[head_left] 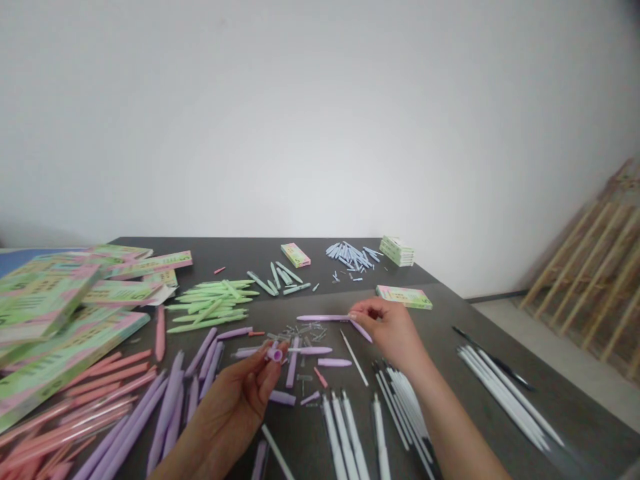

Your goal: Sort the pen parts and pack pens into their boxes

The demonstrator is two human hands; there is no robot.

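My left hand is closed, its thumb and fingers pinching a short purple pen barrel piece whose hollow end faces me. To the right, my right hand has its fingertips pinched at a purple pen part low over the table. Touching or just behind those fingertips lies a longer purple pen barrel. Between the hands are small clear plastic pieces, more purple parts and a slim white refill.
Green pens, pink barrels and purple barrels lie left, beside printed boxes. White refills spread in front, with another bundle at right. Blue parts and stacked boxes stand farther back. A wooden rack leans right.
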